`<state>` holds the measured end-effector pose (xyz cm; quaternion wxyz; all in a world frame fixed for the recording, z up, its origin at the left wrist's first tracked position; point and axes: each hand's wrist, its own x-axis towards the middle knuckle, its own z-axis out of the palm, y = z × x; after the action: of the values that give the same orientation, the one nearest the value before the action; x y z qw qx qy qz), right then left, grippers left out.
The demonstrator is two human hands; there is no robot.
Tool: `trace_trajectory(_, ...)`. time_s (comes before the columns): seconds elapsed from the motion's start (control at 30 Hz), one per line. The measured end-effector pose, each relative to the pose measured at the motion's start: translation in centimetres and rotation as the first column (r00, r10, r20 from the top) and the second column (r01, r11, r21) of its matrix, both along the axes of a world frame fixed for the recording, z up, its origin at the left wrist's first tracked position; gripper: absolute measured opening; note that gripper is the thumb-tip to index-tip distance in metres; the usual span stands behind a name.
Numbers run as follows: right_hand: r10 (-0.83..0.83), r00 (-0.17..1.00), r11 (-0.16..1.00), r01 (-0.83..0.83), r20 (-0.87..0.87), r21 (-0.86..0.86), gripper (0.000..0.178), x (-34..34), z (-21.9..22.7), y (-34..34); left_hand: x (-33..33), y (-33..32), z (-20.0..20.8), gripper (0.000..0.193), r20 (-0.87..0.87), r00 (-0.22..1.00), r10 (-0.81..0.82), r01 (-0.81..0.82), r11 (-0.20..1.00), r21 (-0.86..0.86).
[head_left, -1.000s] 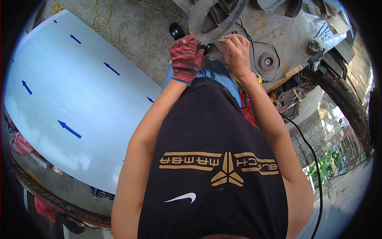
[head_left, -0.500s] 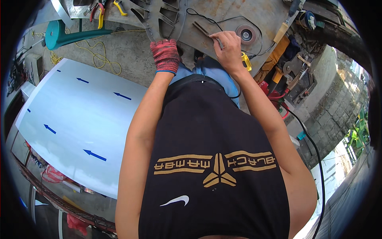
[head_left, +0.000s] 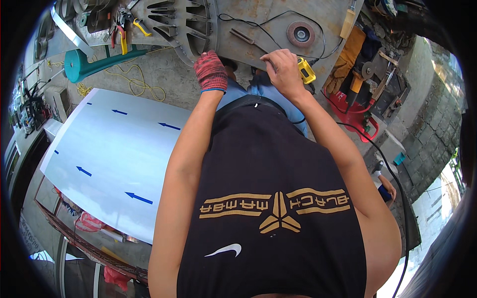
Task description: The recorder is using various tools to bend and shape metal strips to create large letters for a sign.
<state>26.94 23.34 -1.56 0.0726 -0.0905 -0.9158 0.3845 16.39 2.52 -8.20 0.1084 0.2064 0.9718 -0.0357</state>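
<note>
both hands (head_left: 210, 73) (head_left: 285, 72) forward, seemingly half-curled

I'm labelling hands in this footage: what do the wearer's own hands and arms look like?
The left hand wears a knitted glove, streaked red and black, its cuff edged in blue. The right hand wears no glove. The left forearm and right forearm have no sleeves.

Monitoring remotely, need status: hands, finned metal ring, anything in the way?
Left hand gloved, at finned metal ring, hold unclear. Right hand bare, by slotted metal rod, grip unclear. Possible snag: black cord curving around flap disc.
</note>
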Motion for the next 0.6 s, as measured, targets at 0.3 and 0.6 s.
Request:
trace_trajectory(0.3,0.064,0.996,0.998,-0.062,0.056,-0.033,0.011,-0.3,-0.8,-0.9,0.8,0.5,-1.5,0.035,-0.191,0.982,0.0,0.011,0.998,0.056)
trace_trajectory(0.6,0.126,0.988,0.99,-0.12,0.091,-0.078,0.013,-1.5,-2.2,-2.3,0.5,1.4,0.0,0.033,0.034,0.996,0.084,-0.086,0.995,0.043)
